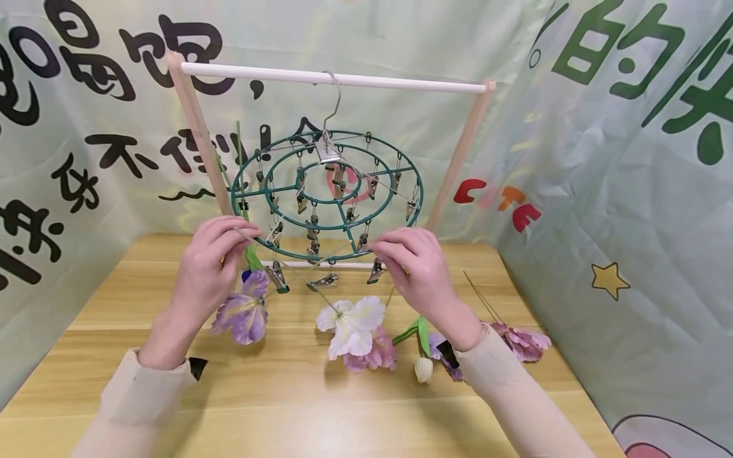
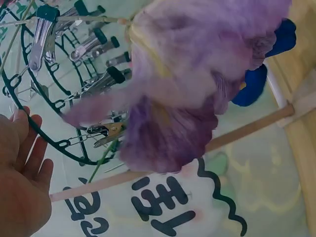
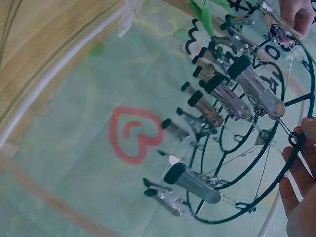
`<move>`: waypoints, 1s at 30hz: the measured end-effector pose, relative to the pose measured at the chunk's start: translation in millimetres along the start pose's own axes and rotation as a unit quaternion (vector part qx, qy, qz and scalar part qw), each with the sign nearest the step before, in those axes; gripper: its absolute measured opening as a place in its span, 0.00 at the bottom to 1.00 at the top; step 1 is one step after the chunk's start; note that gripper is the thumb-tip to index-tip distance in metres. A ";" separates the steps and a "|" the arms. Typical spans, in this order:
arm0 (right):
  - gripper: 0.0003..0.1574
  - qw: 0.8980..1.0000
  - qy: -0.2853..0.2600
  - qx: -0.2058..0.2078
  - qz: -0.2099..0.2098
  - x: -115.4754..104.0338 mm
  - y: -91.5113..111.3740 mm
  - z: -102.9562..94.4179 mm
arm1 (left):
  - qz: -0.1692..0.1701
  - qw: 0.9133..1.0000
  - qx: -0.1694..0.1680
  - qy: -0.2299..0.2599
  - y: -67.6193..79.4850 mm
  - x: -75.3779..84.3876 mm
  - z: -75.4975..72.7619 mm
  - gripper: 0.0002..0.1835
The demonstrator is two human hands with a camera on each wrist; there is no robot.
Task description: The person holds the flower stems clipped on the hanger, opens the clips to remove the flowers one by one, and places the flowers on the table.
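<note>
A round green clip hanger [image 1: 336, 226] hangs by its metal hook [image 1: 338, 95] from a white rod [image 1: 258, 73]. Its rings carry many metal clips [image 3: 228, 101]. My left hand [image 1: 207, 264] holds the outer ring at its front left; in the left wrist view the ring passes between thumb and fingers. At the front right my right hand [image 1: 417, 270] grips the same ring. Below the left hand hangs a purple flower [image 1: 243, 312], with a blue flower [image 2: 256, 86] behind it. A white flower [image 1: 352, 324] shows below the front clips, overlapping a pink flower [image 1: 375, 353].
Wooden posts [image 1: 197, 127] hold up the rod above the wood-grain table [image 1: 275, 407]. By the right forearm are a white tulip [image 1: 424, 370] and a purple bloom [image 1: 452, 369] partly behind the sleeve. A mauve flower [image 1: 523, 343] lies further right. Printed cloth [image 1: 607, 210] encloses the table.
</note>
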State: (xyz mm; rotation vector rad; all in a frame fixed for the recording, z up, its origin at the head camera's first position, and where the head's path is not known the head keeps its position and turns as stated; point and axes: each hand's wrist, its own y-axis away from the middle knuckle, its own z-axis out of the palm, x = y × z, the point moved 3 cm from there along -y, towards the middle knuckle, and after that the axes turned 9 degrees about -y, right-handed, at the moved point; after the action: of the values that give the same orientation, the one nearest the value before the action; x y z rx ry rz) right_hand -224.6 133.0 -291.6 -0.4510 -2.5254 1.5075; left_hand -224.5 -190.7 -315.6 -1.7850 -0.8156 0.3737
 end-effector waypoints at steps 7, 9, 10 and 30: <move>0.11 1.000 -0.014 0.014 0.022 15.8 12.2 -14.0 | 0.038 0.999 -0.006 0.012 -3.0 17.8 9.1 0.11; 0.12 0.999 -0.016 0.022 0.035 18.3 16.0 -16.8 | 0.043 0.999 -0.003 0.019 -3.7 23.7 12.2 0.11; 0.12 0.999 -0.016 0.029 0.043 18.9 18.2 -18.0 | 0.044 0.999 -0.003 0.021 -3.9 26.5 13.8 0.11; 0.18 0.956 -0.146 0.085 0.242 -23.7 59.3 41.2 | -0.133 0.978 0.087 0.135 -6.4 79.6 30.8 0.13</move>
State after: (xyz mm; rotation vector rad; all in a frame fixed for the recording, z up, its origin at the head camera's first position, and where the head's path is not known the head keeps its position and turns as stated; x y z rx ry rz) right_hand -204.2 117.1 -363.1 -0.9369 -2.5862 2.0817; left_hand -188.6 -113.2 -310.2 -1.4986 -0.7891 0.0226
